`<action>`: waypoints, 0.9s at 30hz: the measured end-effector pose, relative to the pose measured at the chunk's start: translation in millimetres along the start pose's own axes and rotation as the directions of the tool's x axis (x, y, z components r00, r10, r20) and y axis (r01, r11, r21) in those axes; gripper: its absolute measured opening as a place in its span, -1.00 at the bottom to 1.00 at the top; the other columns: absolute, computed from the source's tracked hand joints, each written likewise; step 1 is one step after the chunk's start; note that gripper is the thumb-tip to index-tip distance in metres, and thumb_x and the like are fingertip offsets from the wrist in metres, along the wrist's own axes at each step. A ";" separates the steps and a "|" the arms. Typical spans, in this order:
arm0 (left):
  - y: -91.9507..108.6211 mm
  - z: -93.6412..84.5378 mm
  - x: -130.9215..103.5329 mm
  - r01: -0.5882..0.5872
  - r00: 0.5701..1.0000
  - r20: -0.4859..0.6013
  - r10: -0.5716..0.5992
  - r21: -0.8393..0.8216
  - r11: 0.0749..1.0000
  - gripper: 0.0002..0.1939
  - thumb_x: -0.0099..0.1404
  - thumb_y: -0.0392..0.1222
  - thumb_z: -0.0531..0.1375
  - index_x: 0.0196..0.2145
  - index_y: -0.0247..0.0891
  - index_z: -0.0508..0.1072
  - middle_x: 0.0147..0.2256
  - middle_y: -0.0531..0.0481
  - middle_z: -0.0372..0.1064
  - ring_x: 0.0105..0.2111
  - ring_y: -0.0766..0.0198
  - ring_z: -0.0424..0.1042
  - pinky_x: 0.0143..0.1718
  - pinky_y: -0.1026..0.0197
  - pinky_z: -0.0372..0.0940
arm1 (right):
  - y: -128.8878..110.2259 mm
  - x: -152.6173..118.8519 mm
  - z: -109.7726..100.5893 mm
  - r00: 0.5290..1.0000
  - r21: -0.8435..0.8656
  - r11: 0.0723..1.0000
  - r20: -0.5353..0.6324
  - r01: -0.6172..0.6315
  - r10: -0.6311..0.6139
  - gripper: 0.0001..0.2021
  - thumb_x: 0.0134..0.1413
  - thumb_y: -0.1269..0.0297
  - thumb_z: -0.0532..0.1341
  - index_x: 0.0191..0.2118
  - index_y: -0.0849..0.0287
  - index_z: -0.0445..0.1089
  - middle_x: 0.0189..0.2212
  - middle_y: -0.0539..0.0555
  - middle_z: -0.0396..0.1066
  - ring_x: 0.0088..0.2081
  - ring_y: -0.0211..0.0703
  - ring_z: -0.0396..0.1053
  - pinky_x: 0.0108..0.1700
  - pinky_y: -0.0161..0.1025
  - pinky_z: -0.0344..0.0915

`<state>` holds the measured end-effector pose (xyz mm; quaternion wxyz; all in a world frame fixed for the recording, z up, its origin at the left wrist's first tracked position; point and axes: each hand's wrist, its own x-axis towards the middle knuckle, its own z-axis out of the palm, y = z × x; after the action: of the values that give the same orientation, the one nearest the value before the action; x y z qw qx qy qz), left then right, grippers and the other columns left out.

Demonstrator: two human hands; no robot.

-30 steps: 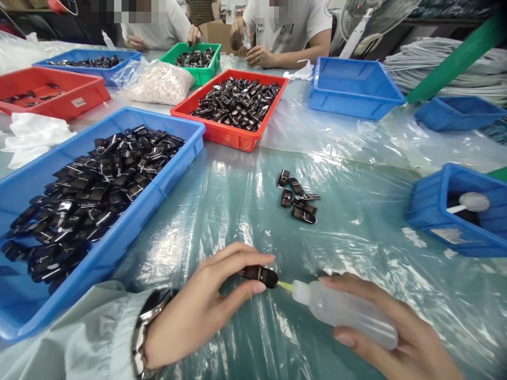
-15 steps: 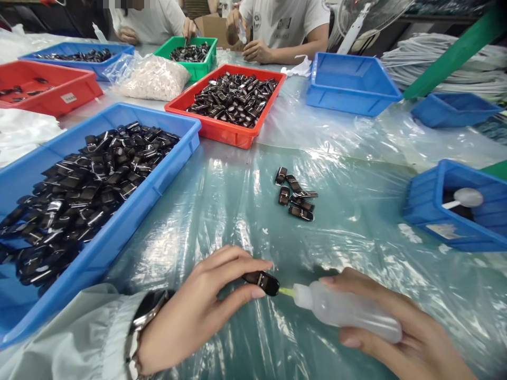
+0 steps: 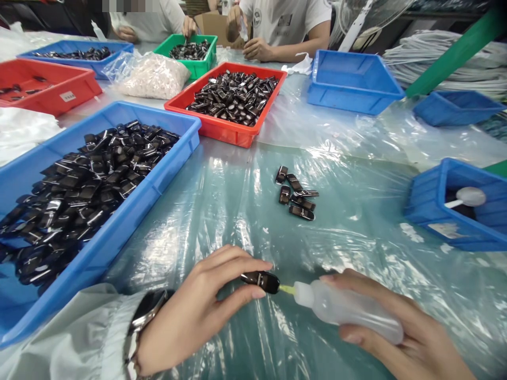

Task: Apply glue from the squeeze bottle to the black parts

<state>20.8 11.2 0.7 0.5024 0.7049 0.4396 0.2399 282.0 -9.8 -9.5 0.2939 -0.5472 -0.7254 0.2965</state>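
Observation:
My left hand (image 3: 198, 309) pinches a small glossy black cartridge (image 3: 263, 280) between thumb and fingers, just above the plastic-covered table. My right hand (image 3: 400, 338) grips a translucent squeeze bottle (image 3: 348, 311) lying nearly level. Its yellow nozzle (image 3: 287, 289) touches the right end of the cartridge. A watch sits on my left wrist. Several more black cartridges (image 3: 296, 196) lie loose on the plastic beyond my hands.
A big blue tray (image 3: 130, 211) full of black cartridges stands at my left, a red tray (image 3: 222, 132) of them behind. A blue bin (image 3: 431, 211) holding a white scoop is at right. Other people work at the far edge near a green tray (image 3: 198, 68).
Hands, cartridge and bottle stay almost still, the nozzle still at the cartridge's end. The view has shifted slightly.

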 end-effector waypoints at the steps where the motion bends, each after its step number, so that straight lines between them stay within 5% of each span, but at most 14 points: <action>1: 0.1 0.2 0.1 0.001 1.000 0.000 -0.001 0.002 1.000 -0.67 0.38 -0.24 0.11 0.07 0.05 0.32 -0.19 0.07 0.37 -0.19 0.23 0.35 -0.24 0.20 0.26 | -1.6 0.2 1.3 1.000 0.026 0.999 -0.009 -0.019 0.020 -0.68 -0.03 0.12 0.29 -0.12 -0.46 0.40 -0.32 -0.17 0.54 -0.39 -0.20 0.52 -0.53 -0.49 0.44; 8: -1.5 0.4 -0.1 -0.009 1.000 -0.013 0.009 -0.006 1.000 -0.68 0.37 -0.24 0.12 0.06 0.02 0.33 -0.19 0.06 0.38 -0.19 0.23 0.35 -0.23 0.22 0.26 | -8.1 0.9 6.7 0.997 0.143 0.987 -0.020 -0.074 0.078 -0.70 -0.07 0.18 0.31 -0.17 -0.40 0.45 -0.34 -0.13 0.52 -0.48 -0.20 0.48 -0.64 -0.47 0.37; 12: -1.4 -0.1 -0.6 -0.008 1.000 -0.014 0.008 -0.004 1.000 -0.68 0.38 -0.24 0.12 0.05 0.04 0.32 -0.18 0.08 0.38 -0.18 0.24 0.35 -0.21 0.23 0.27 | -11.1 -1.2 11.5 0.981 0.184 0.973 -0.108 -0.136 0.158 -0.81 -0.05 0.02 0.29 -0.23 -0.32 0.49 -0.31 -0.08 0.51 -0.46 -0.15 0.47 -0.63 -0.43 0.36; 20: -1.3 1.2 0.7 0.007 1.000 0.007 -0.007 0.003 1.000 -0.70 0.39 -0.23 0.10 0.04 0.04 0.32 -0.17 0.08 0.36 -0.18 0.25 0.35 -0.21 0.23 0.27 | -13.1 -1.6 13.6 0.975 0.270 0.944 -0.062 -0.191 0.215 -0.78 -0.08 -0.07 0.29 -0.22 -0.41 0.49 -0.33 -0.08 0.49 -0.47 -0.15 0.43 -0.67 -0.41 0.33; 27: -5.8 0.4 -2.0 0.053 0.992 -0.114 -0.045 0.074 0.996 -0.74 0.42 -0.15 0.03 0.04 0.04 0.27 -0.07 0.06 0.32 -0.08 0.19 0.33 -0.16 0.19 0.28 | -7.8 0.7 3.4 0.968 0.134 0.969 -0.115 -0.206 0.221 -0.81 -0.04 0.00 0.26 -0.24 -0.25 0.48 -0.31 -0.07 0.49 -0.42 -0.17 0.47 -0.61 -0.44 0.37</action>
<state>17.9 9.9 -4.6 0.4550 0.6981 0.4933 0.2495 274.4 -11.4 -5.8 0.3392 -0.6214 -0.6225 0.3336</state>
